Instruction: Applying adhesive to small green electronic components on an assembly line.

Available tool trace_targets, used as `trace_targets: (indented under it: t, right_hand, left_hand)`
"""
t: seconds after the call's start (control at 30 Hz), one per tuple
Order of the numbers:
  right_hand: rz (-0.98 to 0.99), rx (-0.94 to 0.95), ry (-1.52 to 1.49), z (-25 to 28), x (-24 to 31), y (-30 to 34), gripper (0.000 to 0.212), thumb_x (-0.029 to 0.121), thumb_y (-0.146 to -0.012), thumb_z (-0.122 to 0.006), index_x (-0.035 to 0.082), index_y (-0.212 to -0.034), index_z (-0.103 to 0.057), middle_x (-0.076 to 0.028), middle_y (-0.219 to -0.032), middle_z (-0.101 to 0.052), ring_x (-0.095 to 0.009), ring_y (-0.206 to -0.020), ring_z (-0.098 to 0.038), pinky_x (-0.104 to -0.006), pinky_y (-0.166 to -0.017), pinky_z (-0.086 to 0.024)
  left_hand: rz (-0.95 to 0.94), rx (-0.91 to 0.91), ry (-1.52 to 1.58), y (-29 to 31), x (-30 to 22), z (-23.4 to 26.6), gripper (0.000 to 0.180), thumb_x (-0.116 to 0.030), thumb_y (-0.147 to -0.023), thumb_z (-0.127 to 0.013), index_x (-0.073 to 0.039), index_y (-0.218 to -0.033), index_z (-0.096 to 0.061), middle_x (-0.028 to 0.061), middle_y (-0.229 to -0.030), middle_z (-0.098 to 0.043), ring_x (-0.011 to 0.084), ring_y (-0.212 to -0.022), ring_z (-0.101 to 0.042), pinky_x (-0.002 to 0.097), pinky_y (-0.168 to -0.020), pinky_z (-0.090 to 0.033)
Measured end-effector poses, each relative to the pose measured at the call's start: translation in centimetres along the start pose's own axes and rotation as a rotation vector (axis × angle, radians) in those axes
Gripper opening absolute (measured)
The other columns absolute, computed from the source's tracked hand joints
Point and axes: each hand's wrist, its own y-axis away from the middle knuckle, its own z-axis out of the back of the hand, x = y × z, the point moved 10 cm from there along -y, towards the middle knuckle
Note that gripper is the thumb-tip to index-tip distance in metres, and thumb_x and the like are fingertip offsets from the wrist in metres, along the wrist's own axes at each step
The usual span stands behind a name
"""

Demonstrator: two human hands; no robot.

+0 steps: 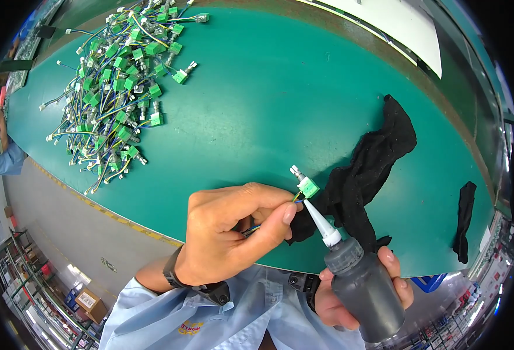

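Between the thumb and fingertips of my left hand (233, 230) are the thin wires of a small green potentiometer (309, 188). Its metal shaft points up and to the left, and part of the wiring is hidden inside the hand. My right hand (331, 304) is wrapped round a dark squeeze bottle (369, 294), tilted up to the left. The bottle's white cone nozzle (321, 223) has its tip right by the wired underside of the green body; I cannot tell if they touch.
A heap of similar wired green potentiometers (120, 83) covers the far left of the green table (239, 105). Crumpled black cloth (365, 169) lies just beyond the bottle, and a narrow black strip (464, 221) at the right. Another person (3, 149) is at the far left edge.
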Motion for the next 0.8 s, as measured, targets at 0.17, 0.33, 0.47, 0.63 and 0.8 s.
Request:
trace_targets:
  t: [0.17,0.33,0.47,0.63,0.8]
  right_hand:
    - [0.011,-0.012,-0.019,0.09,0.00,0.01,0.062,0.046,-0.102,-0.026,-0.006,-0.136,-0.033,-0.023,-0.133,-0.033,-0.036,-0.102,-0.059,-0.0391,-0.084,-0.050]
    - [-0.009,-0.020,-0.013,0.08,-0.10,0.06,0.063,0.046,-0.102,-0.025,-0.006,-0.135,-0.033,-0.023,-0.132,-0.034,-0.037,-0.102,-0.059,-0.0390,-0.084,-0.050]
    - [-0.015,-0.018,-0.016,0.06,-0.11,0.06,0.062,0.046,-0.102,-0.025,-0.006,-0.135,-0.032,-0.023,-0.132,-0.033,-0.037,-0.102,-0.059,-0.0393,-0.084,-0.050]
    - [-0.039,-0.013,-0.005,0.06,-0.09,0.06,0.063,0.047,-0.102,-0.025,-0.006,-0.135,-0.032,-0.023,-0.132,-0.033,-0.037,-0.102,-0.059,-0.0394,-0.084,-0.050]
    - [-0.015,0.015,-0.020,-0.05,-0.23,0.11,0.063,0.047,-0.102,-0.025,-0.006,-0.136,-0.032,-0.023,-0.132,-0.033,-0.036,-0.102,-0.059,-0.0397,-0.084,-0.050]
  left_hand:
    - [-0.003,-0.004,-0.002,0.04,0.01,0.03,0.004,-0.001,-0.088,-0.067,0.003,-0.086,-0.069,0.0060,-0.067,-0.068,0.0049,-0.049,-0.057,0.0200,-0.041,-0.034]
    - [0.004,-0.006,-0.003,-0.06,-0.07,0.07,0.005,-0.001,-0.089,-0.067,0.003,-0.086,-0.069,0.0059,-0.067,-0.068,0.0049,-0.049,-0.057,0.0201,-0.041,-0.034]
    - [-0.002,0.006,-0.017,-0.07,-0.18,0.07,0.006,-0.001,-0.089,-0.066,0.003,-0.086,-0.069,0.0059,-0.066,-0.068,0.0049,-0.049,-0.057,0.0201,-0.041,-0.034]
    - [0.005,-0.002,-0.012,-0.08,-0.13,0.02,0.005,0.000,-0.089,-0.066,0.003,-0.086,-0.069,0.0059,-0.066,-0.068,0.0050,-0.049,-0.056,0.0202,-0.041,-0.035]
    - [-0.003,0.004,-0.008,-0.08,-0.19,-0.05,0.005,0.000,-0.088,-0.067,0.003,-0.086,-0.069,0.0061,-0.066,-0.068,0.0056,-0.050,-0.057,0.0205,-0.043,-0.037]
